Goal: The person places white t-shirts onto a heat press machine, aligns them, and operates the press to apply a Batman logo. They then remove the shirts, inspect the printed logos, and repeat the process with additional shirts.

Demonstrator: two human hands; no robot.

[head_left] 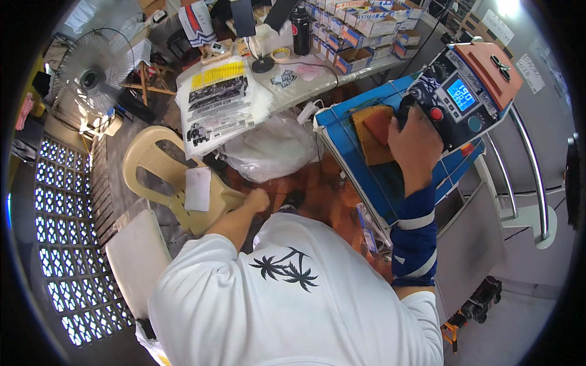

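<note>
A: Where is the right hand (417, 143)?

B: Upper right of the frame, closed around a dark handle (403, 110) at the left edge of a control box (455, 100). The fingers cover most of that handle.

A: What does the box show?

B: A lit blue display (462, 96), a red button (436, 114) beside it and a green button (475, 124) lower down. Black scissors (500, 68) lie on the orange-brown top (485, 58) behind.

A: And under the hand?

B: A blue board (339, 129), right of centre. It carries a yellow-brown pad (379, 154) with a reddish block (378, 124) on it, just left of the wrist.

A: The left hand (257, 199)?

B: Near the middle of the frame, beside the seat of a beige chair (227, 194). Its fingers are curled in; I cannot tell whether anything is inside.

A: What else is near?

B: A white sheet (198, 189) on the chair, and a clear plastic bag (268, 149) above the left hand in the frame. At upper centre, the worktop (323, 78) bears stacked boxes (360, 30) and a black bottle (301, 33).
</note>
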